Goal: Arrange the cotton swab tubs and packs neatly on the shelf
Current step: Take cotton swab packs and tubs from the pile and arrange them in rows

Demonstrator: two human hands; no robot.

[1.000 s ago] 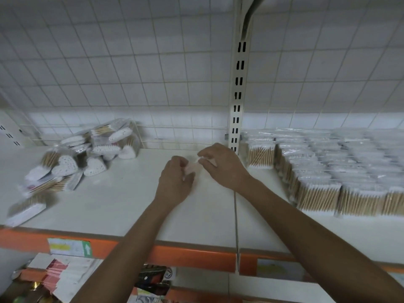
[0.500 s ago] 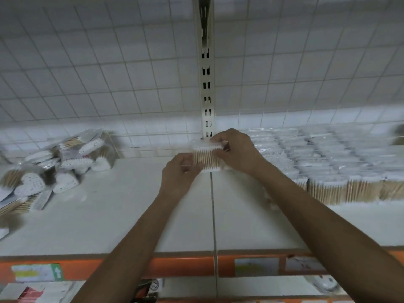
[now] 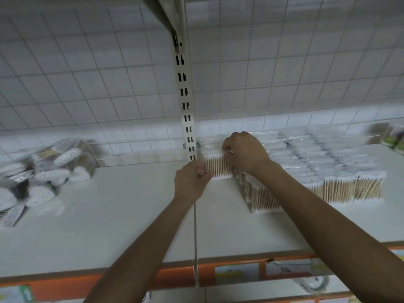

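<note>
— What are the hands doing?

— The left hand has its fingers curled in, pinching the lower left corner of a pack of cotton swabs. The right hand is curled over the pack's upper right edge and grips it there. The pack stands upright on the shelf, just right of the slotted post, with its wooden sticks facing forward.

— And around it?

— At far left lies a loose heap of heart-shaped tubs and packs, well apart from the hands. Behind everything runs a wire grid back. To the right, the held pack touches the end of the stacked rows of packs; the right forearm crosses in front of the nearest row and hides part of it. Blurred green-labelled goods sit at the far right edge. An orange shelf lip runs along the front.

— Anything changed?

— Half a second ago the pack was held in front of the post, over the seam. Now it is right of the post, against the rows.
</note>
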